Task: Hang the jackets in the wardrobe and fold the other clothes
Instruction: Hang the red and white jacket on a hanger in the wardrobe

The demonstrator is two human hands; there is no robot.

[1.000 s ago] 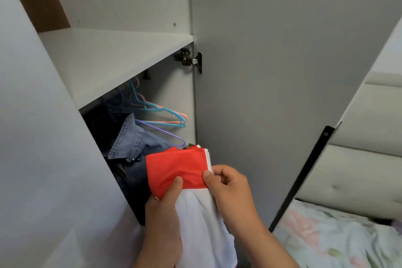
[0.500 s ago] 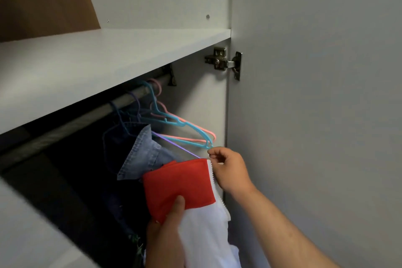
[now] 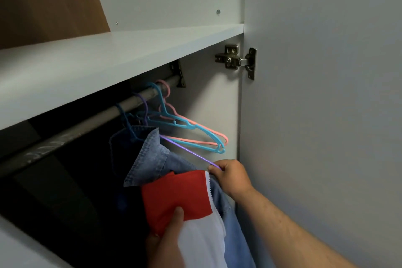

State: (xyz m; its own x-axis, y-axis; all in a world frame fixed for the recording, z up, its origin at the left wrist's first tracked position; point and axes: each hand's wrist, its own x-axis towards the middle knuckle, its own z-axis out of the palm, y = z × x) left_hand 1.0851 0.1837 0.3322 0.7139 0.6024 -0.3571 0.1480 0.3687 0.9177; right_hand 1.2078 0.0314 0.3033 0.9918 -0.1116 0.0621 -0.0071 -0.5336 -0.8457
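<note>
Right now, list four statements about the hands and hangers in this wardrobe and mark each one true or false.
1. The right hand pinches the end of the purple hanger. True.
2. The left hand holds nothing. False: it grips the red and white jacket, thumb on the red part.
3. The denim jacket hangs from the rail. True.
4. The light blue hanger carries a shirt. False: it hangs bare beside the pink hanger.

Our left hand [image 3: 165, 245], thumb pressed on top, grips a red-and-white zip jacket [image 3: 174, 193]; our right hand [image 3: 231, 177], arm outstretched, pinches a thin purple plastic hanger [image 3: 189, 151].
</note>
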